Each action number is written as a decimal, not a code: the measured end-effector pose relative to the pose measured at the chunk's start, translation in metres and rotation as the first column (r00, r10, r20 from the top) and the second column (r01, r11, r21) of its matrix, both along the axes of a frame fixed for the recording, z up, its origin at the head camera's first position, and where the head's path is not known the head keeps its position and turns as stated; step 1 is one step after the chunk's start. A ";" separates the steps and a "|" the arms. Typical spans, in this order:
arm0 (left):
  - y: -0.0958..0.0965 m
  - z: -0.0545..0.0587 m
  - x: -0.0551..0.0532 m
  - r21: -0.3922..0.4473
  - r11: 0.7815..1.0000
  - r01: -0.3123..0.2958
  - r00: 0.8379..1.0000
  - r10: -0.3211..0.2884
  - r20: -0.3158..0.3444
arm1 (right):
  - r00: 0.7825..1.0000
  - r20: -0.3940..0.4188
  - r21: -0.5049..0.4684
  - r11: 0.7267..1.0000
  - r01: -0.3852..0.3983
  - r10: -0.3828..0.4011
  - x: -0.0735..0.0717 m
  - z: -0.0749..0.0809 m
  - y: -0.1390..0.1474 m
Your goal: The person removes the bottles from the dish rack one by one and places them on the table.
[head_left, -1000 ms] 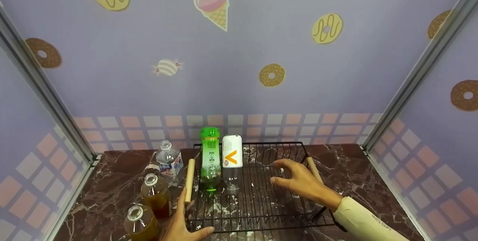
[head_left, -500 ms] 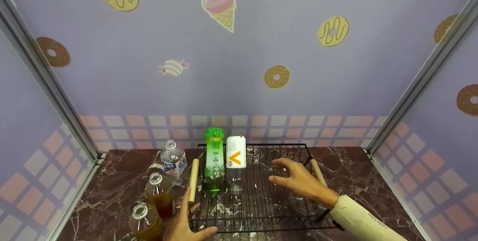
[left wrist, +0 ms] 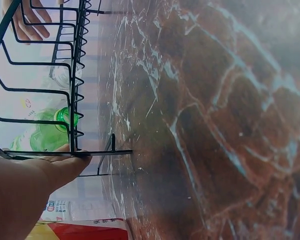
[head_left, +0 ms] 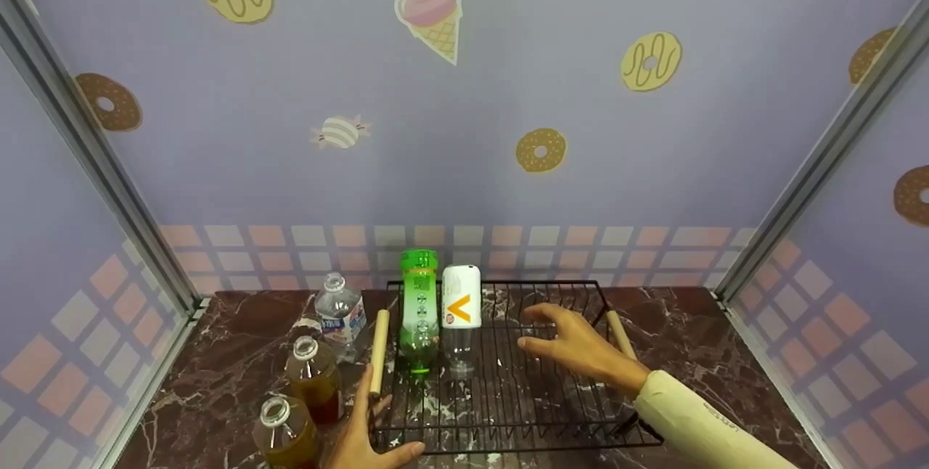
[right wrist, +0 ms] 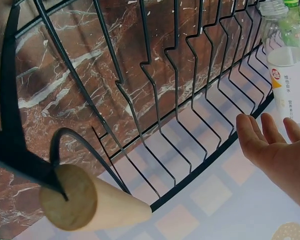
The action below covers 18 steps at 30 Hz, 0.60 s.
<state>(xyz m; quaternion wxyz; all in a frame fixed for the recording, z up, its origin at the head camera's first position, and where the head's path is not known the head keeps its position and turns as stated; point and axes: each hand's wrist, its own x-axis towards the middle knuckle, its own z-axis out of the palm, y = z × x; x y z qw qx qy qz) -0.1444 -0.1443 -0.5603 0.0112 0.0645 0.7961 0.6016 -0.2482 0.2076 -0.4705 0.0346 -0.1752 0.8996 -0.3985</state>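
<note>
A black wire rack (head_left: 537, 282) with two wooden handles stands on the marbled counter. At its left end a green bottle (head_left: 419, 309) and a clear bottle with a white label (head_left: 462, 298) stand neck down, side by side. My left hand (head_left: 363, 429) is at the rack's front left corner, fingers extended along the left side and thumb spread, with the fingers partly behind the wire. Above the rack's right half hovers my right hand (head_left: 580, 345), fingers and thumb apart, nothing between them. The right wrist view shows its fingers (right wrist: 272, 129) near the white-labelled bottle.
Left of the rack, a clear bottle with a blue-and-white label (head_left: 340, 318) and two brownish, uncapped bottles stand in a row, the middle one (head_left: 313, 382) and the front one (head_left: 287, 434). The right wooden handle (head_left: 621, 335) lies behind my right wrist. A patterned wall (head_left: 464, 186) rises behind.
The head view has turned slightly left, shifting the scene rightward. My right hand has drifted a little left over the rack. The left hand and the bottles keep their places.
</note>
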 end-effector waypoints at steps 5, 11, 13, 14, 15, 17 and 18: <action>0.002 -0.001 -0.003 0.037 0.999 0.008 0.999 -0.010 0.037 | 1.000 0.003 0.007 1.000 0.002 -0.002 -0.005 -0.004 -0.001; 0.001 -0.001 -0.003 0.062 0.998 0.007 0.999 -0.010 0.052 | 0.999 0.000 0.002 0.999 -0.037 0.037 -0.013 -0.011 -0.009; 0.000 -0.001 -0.002 0.062 0.998 0.006 0.999 -0.008 0.040 | 0.999 0.003 0.001 0.999 -0.050 0.050 -0.015 -0.013 -0.013; -0.001 -0.001 -0.002 0.066 0.998 0.006 0.999 -0.009 0.033 | 0.998 -0.002 0.001 0.998 -0.056 0.056 -0.017 -0.014 -0.015; -0.001 -0.001 -0.002 0.069 0.998 0.009 1.000 -0.011 0.029 | 0.998 -0.004 0.003 0.998 -0.057 0.057 -0.017 -0.015 -0.017; -0.001 -0.001 -0.001 0.070 0.997 0.014 1.000 -0.016 0.022 | 0.998 -0.012 0.001 0.998 -0.056 0.056 -0.018 -0.016 -0.020; 0.000 -0.001 -0.001 0.069 0.997 0.016 1.000 -0.017 0.022 | 0.999 -0.010 0.003 0.999 -0.052 0.052 -0.019 -0.016 -0.021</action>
